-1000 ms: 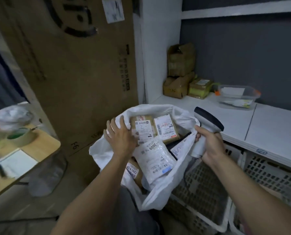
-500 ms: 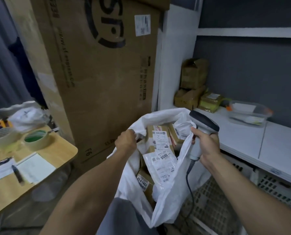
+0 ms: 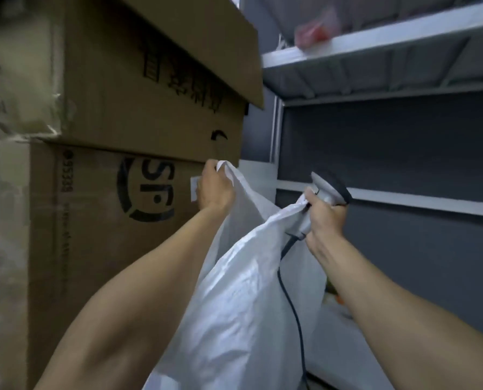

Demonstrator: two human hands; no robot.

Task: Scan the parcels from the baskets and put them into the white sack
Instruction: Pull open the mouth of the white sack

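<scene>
We lift the sack (image 3: 248, 291) high in front of the boxes (image 3: 108, 220), both arms raised. A second ago its mouth lay open at waist height, with labelled parcels showing inside and our left hand spread flat on them. Now the left hand (image 3: 216, 190) is clenched on the far corner of the rim. The right hand (image 3: 326, 220) grips the scanner (image 3: 331, 190) and pinches the near rim against its handle. The cable (image 3: 289, 291) hangs down across the cloth. The parcels are out of sight, by our judgement settled low in the sack. The baskets and worktop have left the view, and shelves (image 3: 375, 49) fill the right. The hoist reads as shaking the load down to make room, not as closing up. Whether parcels remain to scan we cannot tell.
</scene>
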